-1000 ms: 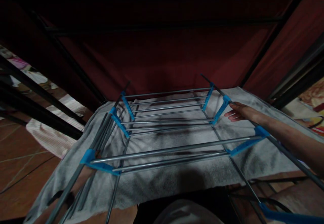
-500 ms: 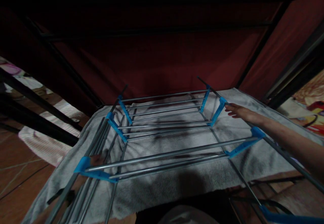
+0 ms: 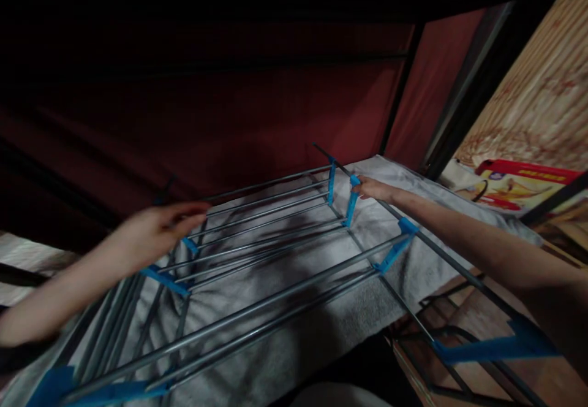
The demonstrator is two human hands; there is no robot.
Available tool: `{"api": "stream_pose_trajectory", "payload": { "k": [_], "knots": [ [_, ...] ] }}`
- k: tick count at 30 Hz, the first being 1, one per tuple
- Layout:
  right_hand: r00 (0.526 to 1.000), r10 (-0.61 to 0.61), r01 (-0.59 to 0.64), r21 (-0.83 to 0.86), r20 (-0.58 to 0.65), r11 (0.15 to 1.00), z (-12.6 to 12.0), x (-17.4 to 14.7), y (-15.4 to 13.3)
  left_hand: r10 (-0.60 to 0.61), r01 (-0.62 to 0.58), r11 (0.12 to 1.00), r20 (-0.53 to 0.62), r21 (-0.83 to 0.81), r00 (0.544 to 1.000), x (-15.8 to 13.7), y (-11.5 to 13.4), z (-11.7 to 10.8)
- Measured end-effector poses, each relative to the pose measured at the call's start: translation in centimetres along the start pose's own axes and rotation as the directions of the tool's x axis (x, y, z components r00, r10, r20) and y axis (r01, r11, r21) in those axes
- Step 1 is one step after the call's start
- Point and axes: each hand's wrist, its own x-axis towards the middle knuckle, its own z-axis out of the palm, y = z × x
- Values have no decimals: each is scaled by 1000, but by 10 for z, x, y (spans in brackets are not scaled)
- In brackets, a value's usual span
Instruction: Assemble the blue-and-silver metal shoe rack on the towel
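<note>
A rack of grey metal tubes (image 3: 257, 306) joined by blue plastic brackets lies across a light grey cloth. My right hand (image 3: 371, 187) reaches over its right side, with fingers closed round a blue bracket (image 3: 353, 201) on the far right rail. Above the rack's left side hovers my left hand (image 3: 158, 229), slightly blurred, its fingers stretched to the right and nothing visible in them. It hides part of the left rail and the far left bracket (image 3: 190, 246). Another left bracket (image 3: 165, 279) shows just below the hand.
Loose grey tubes (image 3: 110, 327) lie along the left side. The grey cloth (image 3: 331, 339) covers the surface under the rack. A dark frame with red panels (image 3: 257, 106) stands behind it. To the right are a red and yellow box (image 3: 528, 183) and a patterned curtain-like cloth (image 3: 528, 100).
My left hand has risen from among the tubes at the left to above the rack. My right hand has closed on the bracket. The view has turned to the right.
</note>
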Motion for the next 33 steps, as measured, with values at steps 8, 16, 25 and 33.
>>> {"api": "stream_pose_trajectory", "payload": {
  "k": [8, 16, 25, 33],
  "knots": [
    [998, 47, -45, 57, -32, 997, 7, 12, 7, 512, -525, 850, 294, -39, 807, 87, 162, 160],
    [994, 100, -97, 52, -43, 994, 7, 11, 3, 530, -499, 848, 268, -178, 804, 134, 219, 239],
    [993, 113, -110, 72, -33, 991, 7, 13, 6, 519, -450, 850, 283, -275, 807, 156, 230, 256],
    [993, 120, -119, 100, 1, 988, 7, 15, 10, 526, -437, 840, 289, -321, 800, 156, 230, 259]
  ]
}}
